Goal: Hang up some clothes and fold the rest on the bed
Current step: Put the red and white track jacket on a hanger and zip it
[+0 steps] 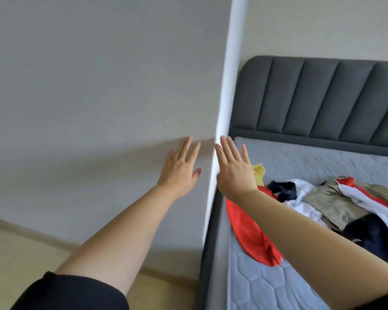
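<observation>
Both my arms reach forward with straight fingers. My left hand [181, 168] is held flat in front of a grey panel [99, 97], and my right hand [234, 168] is at the panel's white edge [227, 86]; neither holds anything. To the right, a bed with a quilted grey mattress [311, 162] carries a heap of clothes: a red garment [249, 233] near the bed's left side, a yellow piece [259, 173], white cloth [300, 198], a khaki item [332, 204], dark navy clothes [372, 238] and a white-and-red garment [363, 195].
A dark grey padded headboard [323, 97] stands behind the mattress against a cream wall [323, 25]. The bed's dark side frame [213, 253] runs down beside the panel. Beige floor [20, 253] shows at lower left.
</observation>
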A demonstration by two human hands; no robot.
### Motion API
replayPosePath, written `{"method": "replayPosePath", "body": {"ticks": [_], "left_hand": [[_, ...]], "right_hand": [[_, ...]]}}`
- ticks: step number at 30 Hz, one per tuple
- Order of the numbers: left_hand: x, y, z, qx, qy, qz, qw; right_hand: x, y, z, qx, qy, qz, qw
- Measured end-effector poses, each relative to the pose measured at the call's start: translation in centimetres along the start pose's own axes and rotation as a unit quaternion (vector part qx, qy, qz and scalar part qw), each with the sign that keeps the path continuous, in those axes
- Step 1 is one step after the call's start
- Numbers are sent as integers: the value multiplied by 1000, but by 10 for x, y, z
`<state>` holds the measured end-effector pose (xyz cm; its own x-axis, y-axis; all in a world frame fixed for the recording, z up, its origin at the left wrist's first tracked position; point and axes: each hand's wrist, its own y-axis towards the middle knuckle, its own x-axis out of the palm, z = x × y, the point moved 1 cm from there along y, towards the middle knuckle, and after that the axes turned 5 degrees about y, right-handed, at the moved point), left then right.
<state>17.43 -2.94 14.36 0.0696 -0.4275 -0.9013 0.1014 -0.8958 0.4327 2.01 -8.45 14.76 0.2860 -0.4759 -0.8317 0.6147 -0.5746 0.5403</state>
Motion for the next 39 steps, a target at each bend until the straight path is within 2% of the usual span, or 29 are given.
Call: {"method": "replayPosePath", "body": {"ticks": [4,8,17,20,23,25,27,29,34,39], "left_hand": [[33,-26,66,1,-52,-63,997],[66,-38,123,45,-39,-111,992],[174,-63,270,138,-94,-245,955],[209,-84,312,171,-90,-299,935],[236,-99,348,187,-84,-364,909],[251,-108,367,162,-120,-411,889],[267,-123,379,142,-137,-450,871],[284,-143,383,146,-111,-464,867],[314,-155,378,167,-64,-443,878],[322,-151,381,178,-37,-446,876]], "right_hand": [[15,-49,37,40,50,-54,996],[35,-100,81,43,63,-66,995],[104,-242,185,203,45,-190,960],[121,-297,214,272,10,-258,927],[128,-345,248,381,-17,-285,879],[132,-381,270,468,-5,-305,829],[143,-417,285,557,62,-325,762],[157,-440,290,593,142,-354,709],[184,-441,300,585,165,-397,688],[190,-443,295,585,145,-365,710]]}}
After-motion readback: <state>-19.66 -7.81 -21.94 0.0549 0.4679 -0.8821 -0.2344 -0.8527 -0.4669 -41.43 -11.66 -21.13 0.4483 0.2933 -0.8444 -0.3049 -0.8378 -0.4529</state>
